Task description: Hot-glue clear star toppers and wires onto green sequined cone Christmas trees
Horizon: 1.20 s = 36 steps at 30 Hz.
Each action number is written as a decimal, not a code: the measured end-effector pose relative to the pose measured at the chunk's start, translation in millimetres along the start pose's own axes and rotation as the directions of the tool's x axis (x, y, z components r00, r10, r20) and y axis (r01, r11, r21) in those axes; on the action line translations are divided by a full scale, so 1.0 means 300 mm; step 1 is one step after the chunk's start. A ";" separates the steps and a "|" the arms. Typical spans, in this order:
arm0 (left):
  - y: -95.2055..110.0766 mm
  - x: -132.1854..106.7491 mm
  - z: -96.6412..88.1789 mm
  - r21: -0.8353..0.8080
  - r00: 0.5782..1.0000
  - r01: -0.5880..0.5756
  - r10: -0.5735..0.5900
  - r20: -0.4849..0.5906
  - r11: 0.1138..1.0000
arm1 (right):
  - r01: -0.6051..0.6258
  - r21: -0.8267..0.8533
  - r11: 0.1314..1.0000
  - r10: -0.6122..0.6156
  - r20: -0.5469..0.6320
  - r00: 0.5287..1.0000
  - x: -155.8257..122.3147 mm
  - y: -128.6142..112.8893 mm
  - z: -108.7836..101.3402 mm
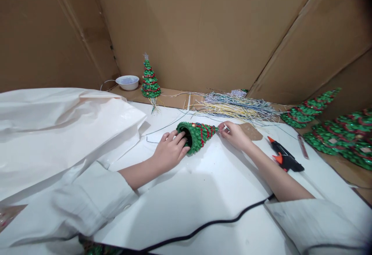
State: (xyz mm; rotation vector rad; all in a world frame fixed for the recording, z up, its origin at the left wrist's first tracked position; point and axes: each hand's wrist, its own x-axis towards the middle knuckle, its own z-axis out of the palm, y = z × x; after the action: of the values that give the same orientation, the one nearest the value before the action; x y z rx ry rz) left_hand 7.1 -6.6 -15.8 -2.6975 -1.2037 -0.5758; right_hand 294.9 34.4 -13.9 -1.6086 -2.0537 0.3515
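Note:
A small green Christmas tree (200, 135) with red garland lies on its side on the white table, its hollow base toward my left. My left hand (171, 148) is closed on that base, with fingers reaching into the opening and the thumb near the lower rim. At the tree's tip, my right hand (228, 131) pinches with thumb and fingers; what is between them is too small to make out. A thin dark wire (151, 142) lies on the table left of my left hand. The fingertips inside the base are partly hidden.
Behind lie bundled wires (241, 105), a white bowl (128, 82) and an upright decorated tree (150, 78). A glue gun (286, 156) and larger trees (345, 138) are at right. White plastic sheeting (58, 131) covers the left; a black cable (209, 223) crosses the front.

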 end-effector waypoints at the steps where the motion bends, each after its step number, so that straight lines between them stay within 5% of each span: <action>1: 0.002 -0.001 0.002 0.018 1.000 -0.004 0.004 0.005 1.000 | 0.003 -0.008 1.000 -0.003 -0.003 1.000 0.000 0.000 0.000; 20: 0.038 0.001 -0.025 -0.103 0.987 0.064 -0.047 0.152 0.993 | -0.071 0.020 0.997 0.070 0.019 0.997 0.001 -0.023 -0.004; 36: 0.047 -0.008 -0.017 -0.400 0.980 0.196 -0.165 0.112 0.895 | -0.009 -0.040 0.999 0.005 -0.080 0.997 -0.001 -0.032 0.011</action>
State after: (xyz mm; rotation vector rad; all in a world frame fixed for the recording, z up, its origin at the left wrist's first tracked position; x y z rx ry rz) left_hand 14.5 -18.9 -11.7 -2.9863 -1.5165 -0.8449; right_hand 285.1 31.7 -12.0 -1.6273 -2.0078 0.2460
